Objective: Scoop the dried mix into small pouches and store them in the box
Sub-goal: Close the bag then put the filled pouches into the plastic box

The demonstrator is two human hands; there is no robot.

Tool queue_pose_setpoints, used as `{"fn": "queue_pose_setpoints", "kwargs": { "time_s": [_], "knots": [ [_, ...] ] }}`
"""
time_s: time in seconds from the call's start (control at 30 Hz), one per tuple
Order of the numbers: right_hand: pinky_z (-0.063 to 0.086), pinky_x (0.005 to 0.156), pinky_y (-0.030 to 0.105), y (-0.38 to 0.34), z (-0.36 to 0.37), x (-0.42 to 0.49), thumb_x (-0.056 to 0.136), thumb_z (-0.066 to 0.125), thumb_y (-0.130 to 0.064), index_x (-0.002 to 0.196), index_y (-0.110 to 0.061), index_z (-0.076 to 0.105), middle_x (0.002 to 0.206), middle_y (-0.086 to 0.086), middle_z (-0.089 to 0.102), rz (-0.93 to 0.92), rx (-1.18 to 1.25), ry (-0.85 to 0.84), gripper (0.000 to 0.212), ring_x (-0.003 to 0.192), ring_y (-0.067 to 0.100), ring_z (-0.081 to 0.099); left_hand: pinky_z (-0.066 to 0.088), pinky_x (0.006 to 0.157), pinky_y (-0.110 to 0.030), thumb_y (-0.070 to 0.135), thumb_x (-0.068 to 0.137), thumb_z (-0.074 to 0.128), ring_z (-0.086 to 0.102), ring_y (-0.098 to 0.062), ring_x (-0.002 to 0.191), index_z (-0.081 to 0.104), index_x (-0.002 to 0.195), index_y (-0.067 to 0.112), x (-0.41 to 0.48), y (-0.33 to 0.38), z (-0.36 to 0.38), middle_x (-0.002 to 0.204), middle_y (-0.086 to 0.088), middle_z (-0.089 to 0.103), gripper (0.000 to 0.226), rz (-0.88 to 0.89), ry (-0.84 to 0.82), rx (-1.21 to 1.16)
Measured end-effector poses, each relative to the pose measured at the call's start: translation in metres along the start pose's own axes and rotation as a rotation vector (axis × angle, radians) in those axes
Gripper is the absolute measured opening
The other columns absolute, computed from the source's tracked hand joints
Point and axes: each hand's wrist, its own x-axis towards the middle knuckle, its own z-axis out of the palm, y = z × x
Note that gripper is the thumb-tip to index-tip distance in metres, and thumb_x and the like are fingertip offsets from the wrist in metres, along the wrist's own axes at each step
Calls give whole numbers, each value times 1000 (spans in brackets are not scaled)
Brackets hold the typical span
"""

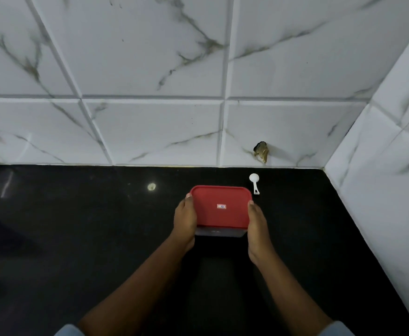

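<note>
Two box (pixel 220 215) edges gripped by left hand (pixel 185 219), right hand (pixel 258 229).

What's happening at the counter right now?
A person grips a box with the left hand and right hand at its two sides, at the black counter. Its red lid is on. A white scoop lies on the counter beyond the box's far right corner, untouched. No pouches or dried mix are in view.
</note>
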Motion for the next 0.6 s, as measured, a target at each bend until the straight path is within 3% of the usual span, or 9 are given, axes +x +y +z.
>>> {"fn": "queue_pose_setpoints", "kwargs": {
  "time_s": [0.17,0.3,0.43,0.53,0.6],
  "knots": [
    [51,106,41,-51,12,46,111,39,-47,132,-22,65,126,1,72,-47,-13,-52,42,120,20,66,60,79,-33,49,108,42,75,-21,100,73,119,15,28,57,26,106,-4,79,47,28,-63,21],
    [49,110,48,-75,22,83,108,40,-54,136,-22,63,128,2,70,-40,-37,-51,48,121,21,65,57,65,-24,50,108,43,77,-13,88,74,116,18,51,84,41,104,-1,80,46,-12,-120,2],
    [49,112,50,-79,30,109,104,41,-60,139,-24,62,130,1,70,-13,-59,-71,55,122,20,65,57,70,-29,51,108,43,77,-19,95,77,113,19,76,89,49,102,-1,81,47,-55,-117,-21],
    [48,112,51,-59,31,137,84,44,-80,139,-29,63,133,-1,69,27,-82,-69,78,124,20,64,56,71,-30,53,106,45,77,-18,92,77,109,20,97,85,50,100,-1,81,46,-92,-100,-16],
    [52,107,51,-44,30,153,79,45,-84,133,-32,66,127,-1,72,81,-103,-64,78,118,20,68,56,75,-32,58,102,48,77,-18,92,77,109,21,109,80,49,100,-1,81,48,-115,-112,26]
  ]
}}
